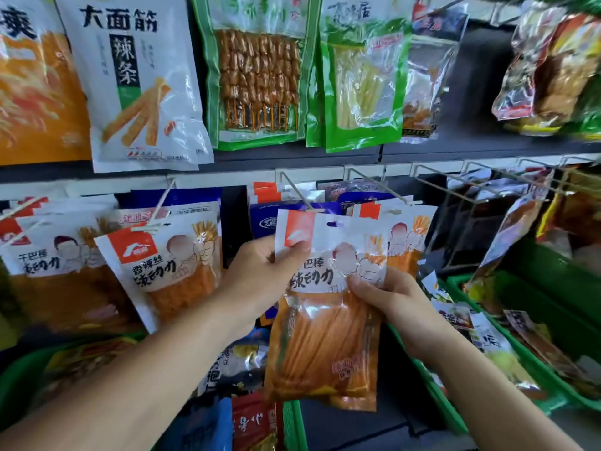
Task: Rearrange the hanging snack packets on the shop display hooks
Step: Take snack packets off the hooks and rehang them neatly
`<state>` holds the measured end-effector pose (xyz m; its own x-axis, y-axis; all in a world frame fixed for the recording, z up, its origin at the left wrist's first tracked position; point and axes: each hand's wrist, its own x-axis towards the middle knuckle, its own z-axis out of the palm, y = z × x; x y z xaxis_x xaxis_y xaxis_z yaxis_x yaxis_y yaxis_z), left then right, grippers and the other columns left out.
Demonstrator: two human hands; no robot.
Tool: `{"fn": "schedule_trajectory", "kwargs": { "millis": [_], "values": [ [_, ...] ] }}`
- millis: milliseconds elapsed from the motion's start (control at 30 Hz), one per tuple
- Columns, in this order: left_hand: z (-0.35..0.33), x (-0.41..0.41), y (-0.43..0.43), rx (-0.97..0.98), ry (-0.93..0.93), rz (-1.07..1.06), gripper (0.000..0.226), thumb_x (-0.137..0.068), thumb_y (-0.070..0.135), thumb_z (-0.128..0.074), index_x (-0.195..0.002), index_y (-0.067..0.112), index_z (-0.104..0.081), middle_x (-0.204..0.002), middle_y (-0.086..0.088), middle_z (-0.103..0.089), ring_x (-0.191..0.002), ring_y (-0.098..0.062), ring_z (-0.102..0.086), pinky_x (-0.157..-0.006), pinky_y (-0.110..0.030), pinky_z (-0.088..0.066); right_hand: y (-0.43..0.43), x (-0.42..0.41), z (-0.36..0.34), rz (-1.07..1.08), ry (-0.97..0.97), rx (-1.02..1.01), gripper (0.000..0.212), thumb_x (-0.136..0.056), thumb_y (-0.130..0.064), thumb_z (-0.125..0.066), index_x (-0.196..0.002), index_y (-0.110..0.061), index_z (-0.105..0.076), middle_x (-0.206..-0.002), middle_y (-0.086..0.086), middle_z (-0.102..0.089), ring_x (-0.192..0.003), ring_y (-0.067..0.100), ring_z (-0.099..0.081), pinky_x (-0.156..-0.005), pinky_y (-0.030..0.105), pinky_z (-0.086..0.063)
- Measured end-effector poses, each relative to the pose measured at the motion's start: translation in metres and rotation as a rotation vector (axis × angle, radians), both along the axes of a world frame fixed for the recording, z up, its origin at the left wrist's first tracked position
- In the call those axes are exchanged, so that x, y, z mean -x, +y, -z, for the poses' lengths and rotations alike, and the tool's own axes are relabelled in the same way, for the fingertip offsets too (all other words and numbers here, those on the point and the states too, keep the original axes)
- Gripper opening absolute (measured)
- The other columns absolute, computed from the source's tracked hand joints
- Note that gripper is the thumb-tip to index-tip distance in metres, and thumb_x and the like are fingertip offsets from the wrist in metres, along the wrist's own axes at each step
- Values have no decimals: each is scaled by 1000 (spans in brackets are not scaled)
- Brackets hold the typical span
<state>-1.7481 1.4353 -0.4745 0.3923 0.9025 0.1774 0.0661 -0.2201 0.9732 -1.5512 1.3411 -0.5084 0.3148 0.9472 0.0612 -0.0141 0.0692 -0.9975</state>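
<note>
I hold a white-and-orange snack packet (325, 320) with orange sticks in front of the lower hook row. My left hand (263, 278) pinches its upper left corner by the red logo. My right hand (387, 304) grips its right edge at mid height. The packet's hang hole sits just below the tip of a wire hook (297, 193). A like packet (403, 236) hangs right behind it. More of the same kind hang on the left hooks (162, 271).
The upper row carries a white packet (136, 83), green skewer packet (257, 70) and green-edged packet (361, 79). Bare wire hooks (481, 187) jut out at the right. Green bins (533, 323) with loose packets stand below.
</note>
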Motion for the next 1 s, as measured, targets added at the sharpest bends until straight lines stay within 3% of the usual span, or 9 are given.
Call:
{"fn": "schedule_trajectory", "kwargs": {
  "millis": [200, 300, 367, 467, 600, 733, 800, 933, 1000],
  "values": [
    [7, -15, -10, -42, -1, 12, 15, -100, 35, -63, -109, 33, -75, -101, 16, -80, -94, -4, -75, -74, -19, -56, 14, -42, -11, 718, -126, -66, 36, -94, -36, -76, -121, -15, -65, -110, 3, -71, -99, 25, -70, -87, 42, -58],
    [12, -25, -10, -24, 6, 14, 10, -99, 34, -64, -99, 36, -74, -93, 21, -80, -87, 2, -75, -64, -11, -55, 32, -75, -30, 663, -177, 29, 80, -82, -40, -87, -146, -14, -48, -130, 2, -64, -113, 24, -65, -96, 42, -54],
    [16, -31, -9, -25, 3, 24, 10, -100, 31, -64, -96, 35, -73, -88, 24, -79, -82, 10, -72, -57, -5, -51, 42, -90, -40, 582, -200, 65, 90, -81, -37, -89, -154, -15, -41, -133, 2, -65, -115, 25, -66, -100, 46, -54],
    [20, -34, -7, -41, 8, 24, 11, -100, 28, -64, -97, 33, -74, -87, 25, -78, -81, 13, -71, -57, -2, -49, 52, -104, -47, 537, -216, 77, 78, -82, -31, -90, -146, -9, -52, -111, -1, -69, -94, 18, -71, -95, 48, -60],
    [21, -31, -2, -25, 13, 14, 14, -101, 28, -63, -106, 28, -75, -91, 22, -80, -85, 9, -72, -60, -3, -51, 59, -109, -38, 484, -111, 29, 40, -81, -23, -90, -114, -8, -71, -97, 10, -78, -65, 15, -76, -56, 31, -61],
    [20, -26, -1, -27, 58, -6, 12, -101, 34, -61, -102, 42, -70, -90, 23, -77, -86, 13, -70, -58, -3, -51, 63, -96, -25, 419, 117, 29, 25, -89, -15, -83, -111, -8, -73, -107, 18, -80, -97, 34, -79, -89, 53, -63],
    [20, -21, -4, -33, 75, 5, 13, -102, 33, -60, -102, 43, -69, -90, 25, -77, -85, 13, -70, -58, -4, -51, 58, -88, -25, 451, 169, 1, 12, -94, -12, -77, -105, -9, -74, -101, 19, -81, -97, 39, -77, -90, 55, -62],
    [15, -10, -17, -44, 95, 37, 18, -103, 35, -58, -116, 37, -70, -100, 18, -78, -91, 4, -72, -61, -5, -51, 21, -70, -40, 506, 88, -34, 8, -91, -3, -71, -90, -8, -78, -61, 4, -75, -54, 18, -71, -51, 28, -57],
    [12, -5, -22, -44, 110, 40, 21, -103, 37, -56, -120, 35, -69, -105, 18, -76, -95, 1, -70, -67, -6, -47, -1, -54, -46, 444, -26, -54, 11, -88, -4, -72, -83, -7, -81, -60, 7, -72, -54, 22, -68, -49, 24, -52]
  ]
}}
